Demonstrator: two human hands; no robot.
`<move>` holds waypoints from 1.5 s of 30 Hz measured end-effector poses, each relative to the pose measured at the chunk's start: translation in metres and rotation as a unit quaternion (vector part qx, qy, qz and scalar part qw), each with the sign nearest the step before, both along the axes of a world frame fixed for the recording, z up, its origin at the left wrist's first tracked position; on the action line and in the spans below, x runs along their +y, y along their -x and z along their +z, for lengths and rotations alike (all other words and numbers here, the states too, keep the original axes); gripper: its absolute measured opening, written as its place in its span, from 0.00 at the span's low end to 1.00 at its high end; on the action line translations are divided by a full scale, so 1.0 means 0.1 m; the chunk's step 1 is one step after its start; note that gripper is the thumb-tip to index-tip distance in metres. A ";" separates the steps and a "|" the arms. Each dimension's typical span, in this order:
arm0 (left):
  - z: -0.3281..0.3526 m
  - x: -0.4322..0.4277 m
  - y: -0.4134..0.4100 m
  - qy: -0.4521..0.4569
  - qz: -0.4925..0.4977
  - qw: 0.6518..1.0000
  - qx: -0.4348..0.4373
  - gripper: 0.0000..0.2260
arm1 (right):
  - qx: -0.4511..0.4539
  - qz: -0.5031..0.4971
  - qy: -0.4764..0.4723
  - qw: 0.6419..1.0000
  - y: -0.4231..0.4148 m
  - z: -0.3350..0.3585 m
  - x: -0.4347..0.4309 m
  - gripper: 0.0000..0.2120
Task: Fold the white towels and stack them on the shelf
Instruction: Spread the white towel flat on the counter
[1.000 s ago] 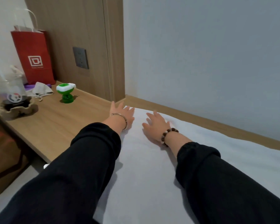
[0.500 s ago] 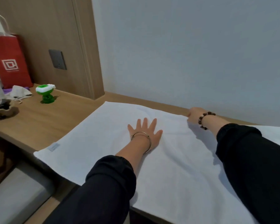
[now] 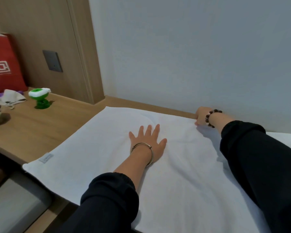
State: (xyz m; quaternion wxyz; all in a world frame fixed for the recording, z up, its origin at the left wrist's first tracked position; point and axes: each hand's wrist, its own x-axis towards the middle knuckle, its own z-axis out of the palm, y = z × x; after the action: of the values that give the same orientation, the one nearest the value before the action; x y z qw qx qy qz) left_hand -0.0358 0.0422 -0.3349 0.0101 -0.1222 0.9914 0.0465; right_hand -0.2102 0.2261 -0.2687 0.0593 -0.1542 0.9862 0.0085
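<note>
While the white towel (image 3: 91,157) lies spread flat on the wooden counter (image 3: 40,128), no fold is yet made. Left hand (image 3: 148,142) presses its middle, fingers spread; right hand (image 3: 201,116) curls round its far edge by the wall (image 3: 191,56). Folding and stacking remain.

Wood shelf (image 3: 45,125) w/ white towel (image 3: 94,148) spread flat; red bag (image 3: 4,64), green gadget (image 3: 39,98), cloth (image 3: 12,96) at left

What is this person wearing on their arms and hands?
Black long sleeves with gathered cuffs cover both arms. The left hand has a thin silver bangle at its wrist, the right hand a bracelet of dark beads with a few pale ones. No gloves.
</note>
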 end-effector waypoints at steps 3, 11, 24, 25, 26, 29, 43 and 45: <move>-0.01 -0.01 0.00 0.005 -0.006 1.000 -0.001 0.30 | 0.143 -0.060 0.066 0.986 -0.07 -0.13 -0.04 0.06; 0.00 -0.05 0.05 0.022 -0.009 0.999 -0.028 0.29 | 0.047 -0.007 0.060 0.997 -0.57 -0.39 -0.20 0.24; 0.11 -0.32 0.15 0.024 -0.030 0.998 -0.044 0.27 | 0.001 -0.050 0.025 0.998 -0.47 -0.59 0.97 0.28; 0.12 -0.32 0.14 0.021 -0.026 0.998 -0.049 0.27 | 0.003 -0.071 0.026 0.997 -0.48 -0.57 1.05 0.28; 0.13 -0.31 0.13 0.020 -0.016 0.998 -0.054 0.27 | 0.007 -0.097 0.025 0.995 -0.50 -0.55 1.11 0.28; 0.19 -0.18 0.09 0.049 0.030 0.997 -0.057 0.25 | 0.005 -0.186 0.016 0.982 -0.60 -0.53 1.22 0.30; 0.02 1.11 -0.11 0.040 -0.150 0.987 -0.040 0.28 | 0.001 -0.133 0.046 0.990 -0.99 -0.60 1.67 0.28; 0.02 1.11 -0.12 0.039 -0.152 0.987 -0.036 0.28 | 0.007 -0.186 0.047 0.981 -0.89 -0.55 1.92 0.28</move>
State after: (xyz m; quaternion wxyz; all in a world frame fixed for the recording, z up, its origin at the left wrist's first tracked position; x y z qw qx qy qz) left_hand -0.0242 0.1528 -0.3324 0.0477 0.0276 0.9985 0.0015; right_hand -0.1213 0.4184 -0.3235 0.0454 0.0298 0.9974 -0.0474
